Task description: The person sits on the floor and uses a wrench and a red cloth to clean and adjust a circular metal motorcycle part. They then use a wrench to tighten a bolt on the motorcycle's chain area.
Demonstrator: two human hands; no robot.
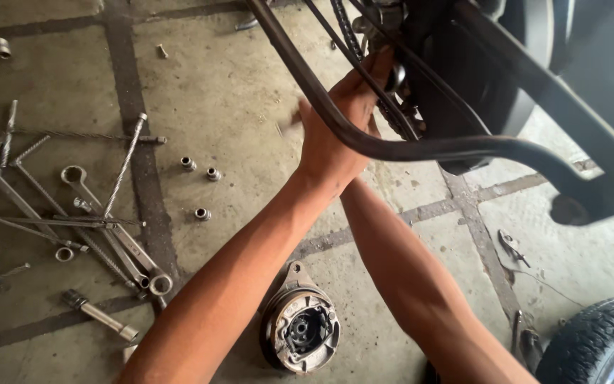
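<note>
Reaching at upper centre, left hand, fingers pressed together, touched drive chain; right fingers hidden, state untellable; chain pinch likely.

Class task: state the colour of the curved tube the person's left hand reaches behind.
Dark brown, almost black; the curved tube shows best in the head view.

Left hand reaches behind bent dark tube; brake plate on floor.

Three small sockets lie on the floor, beside one brake drum plate and one tyre.
</note>
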